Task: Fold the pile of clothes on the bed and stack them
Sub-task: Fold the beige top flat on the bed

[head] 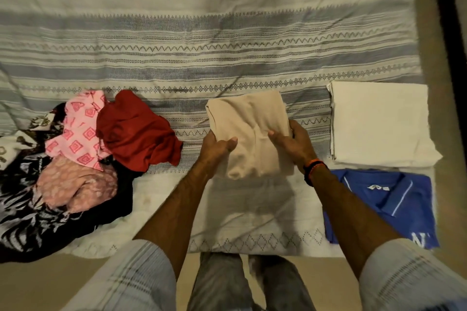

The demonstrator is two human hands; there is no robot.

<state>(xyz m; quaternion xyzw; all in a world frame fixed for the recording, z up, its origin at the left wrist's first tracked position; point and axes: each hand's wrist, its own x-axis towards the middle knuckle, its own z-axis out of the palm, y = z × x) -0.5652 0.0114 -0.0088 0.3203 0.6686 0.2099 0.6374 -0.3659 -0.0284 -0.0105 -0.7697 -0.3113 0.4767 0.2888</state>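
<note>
A folded beige garment (249, 118) is lifted a little above the striped bedspread (202, 40), its shadow falling below it. My left hand (214, 146) grips its left edge with the thumb on top. Gripping the right edge is my right hand (293, 142), thumb also on top. On the left lies the unfolded pile: a red garment (136, 131), a pink patterned one (78, 131), a pale pink one (73, 189) and a black printed one (27, 230). Folded at the right are a white cloth (379, 124) and a blue polo shirt (394, 202).
The bed's near edge runs along the bottom, with my legs against it. The bed's right edge and a dark vertical post (449, 33) stand at the far right. Bare bedspread stretches behind the clothes.
</note>
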